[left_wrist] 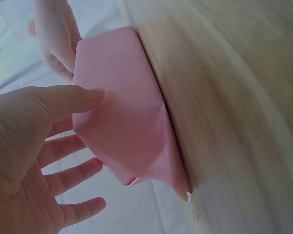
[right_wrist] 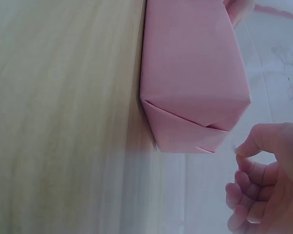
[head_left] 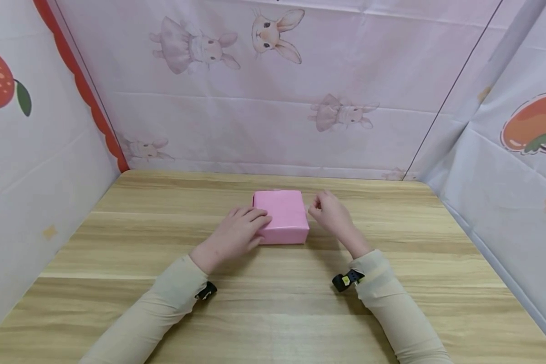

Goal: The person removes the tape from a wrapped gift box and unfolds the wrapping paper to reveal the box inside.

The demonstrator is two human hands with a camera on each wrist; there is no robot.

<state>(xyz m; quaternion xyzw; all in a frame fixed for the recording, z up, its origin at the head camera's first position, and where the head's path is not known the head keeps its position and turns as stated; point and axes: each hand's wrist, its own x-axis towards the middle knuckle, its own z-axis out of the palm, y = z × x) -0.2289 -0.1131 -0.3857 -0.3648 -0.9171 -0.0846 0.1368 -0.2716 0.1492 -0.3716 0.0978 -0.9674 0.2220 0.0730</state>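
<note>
Between the left hand (head_left: 232,232) and the right hand (head_left: 331,216), which are set apart from each other, a pink box (head_left: 283,215) is seated on a wood-grained table (head_left: 273,318), toward its twelve-o'clock edge. From the left, a beige sleeve (head_left: 141,318) is seen first, with a black device (head_left: 206,290) worn at its cuff. The left hand is laid over the box at about eight o'clock, its fingers fairly straight and rested on the top, its thumb set against the near face. The box is covered in plain paper with a soft sheen, its top squarish and smooth. At the nine-o'clock end the paper's flap (left_wrist: 172,170) is puckered and jutted outward; at the three-o'clock end the paper is folded in, a slanting crease being marked across it. Just beside that end, at three o'clock, the right hand is held off the box, its fingers curled, its thumb set to the index finger; a see-through bit (right_wrist: 235,146) seems to be pinched there, too blurred to be named. Farther right, a second sleeve (head_left: 396,308) is seen.
</note>
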